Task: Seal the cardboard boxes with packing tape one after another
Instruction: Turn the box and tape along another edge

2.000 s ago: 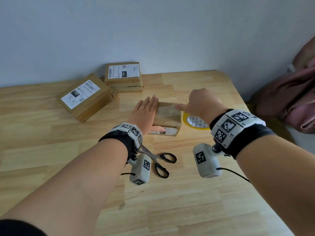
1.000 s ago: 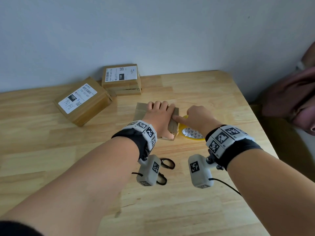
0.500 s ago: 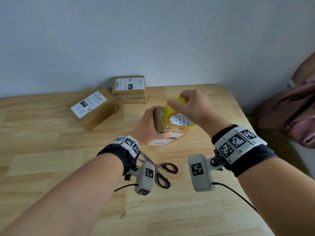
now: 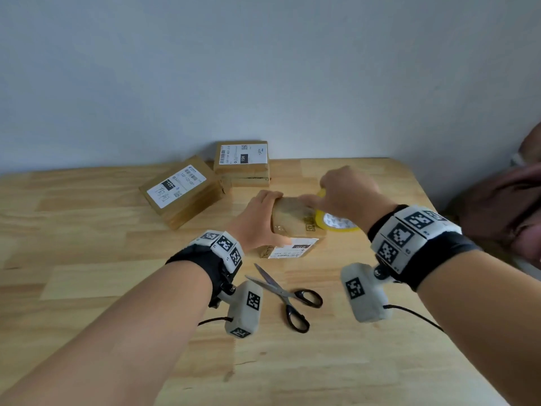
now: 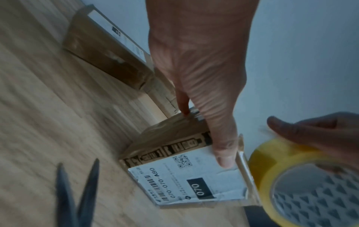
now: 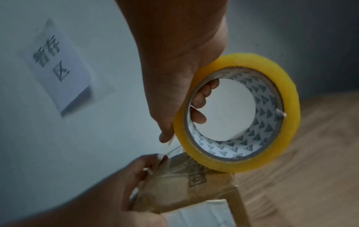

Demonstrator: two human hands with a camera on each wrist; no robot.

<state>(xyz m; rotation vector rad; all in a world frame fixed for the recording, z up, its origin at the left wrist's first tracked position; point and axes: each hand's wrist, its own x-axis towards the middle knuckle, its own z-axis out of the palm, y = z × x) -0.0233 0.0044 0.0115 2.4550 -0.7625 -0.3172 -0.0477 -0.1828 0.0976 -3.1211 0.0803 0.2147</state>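
A small cardboard box [image 4: 295, 227] with a white shipping label stands on its edge at mid-table. My left hand [image 4: 257, 221] grips it, thumb on the label face [image 5: 223, 153] and fingers over the far top edge. My right hand [image 4: 345, 191] holds the yellow tape roll [image 4: 336, 222], fingers through its core [image 6: 200, 98], just right of the box. A clear strip of tape [image 6: 174, 149] runs from the roll [image 6: 239, 113] onto the box's upper face [image 6: 174, 188], by my left fingertips.
Two labelled cardboard boxes [image 4: 181, 190] [image 4: 241, 159] lie at the back by the wall. Black-handled scissors [image 4: 288, 297] lie partly spread on the wooden table [image 4: 87, 259] near my wrists. Dark red fabric [image 4: 503, 206] hangs past the table's right edge.
The box went from lying flat under my left palm to standing on edge in that hand's grip. My right hand picked the tape roll off the table and brought it to the box.
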